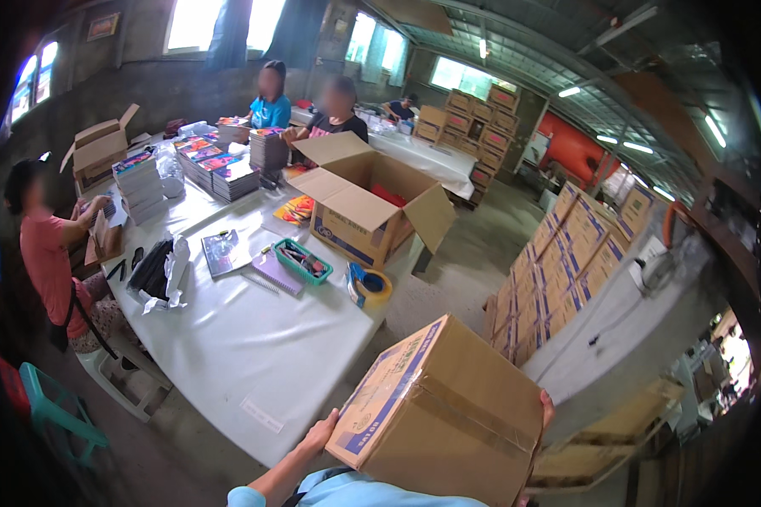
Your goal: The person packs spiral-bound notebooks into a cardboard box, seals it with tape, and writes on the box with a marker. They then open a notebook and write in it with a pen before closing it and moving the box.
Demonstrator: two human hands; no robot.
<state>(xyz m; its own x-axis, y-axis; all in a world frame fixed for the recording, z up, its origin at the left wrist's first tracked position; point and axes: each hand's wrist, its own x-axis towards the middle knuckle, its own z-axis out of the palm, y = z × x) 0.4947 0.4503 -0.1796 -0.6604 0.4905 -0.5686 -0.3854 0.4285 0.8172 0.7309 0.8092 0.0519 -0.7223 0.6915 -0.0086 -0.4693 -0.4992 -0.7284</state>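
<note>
A large closed cardboard box (461,406), taped along its seam and printed with blue bands, is held against my front, off the right side of the table. My left hand (322,429) grips its left edge. On the opposite side my right hand (548,409) is wrapped round the box, with only some fingers showing. Ahead on the table stands an open cardboard box (347,226) with its flaps spread. Beside it lie a tape dispenser (369,283) with a roll of tape and a green basket (303,260) of small tools.
The white-covered table (220,355) also bears notebooks (224,253), stacks of colourful notebooks (216,169) and a dark bundle (154,266). Several people work around the tables. Stacked cartons (558,262) stand at right; a green stool (55,406) is at left.
</note>
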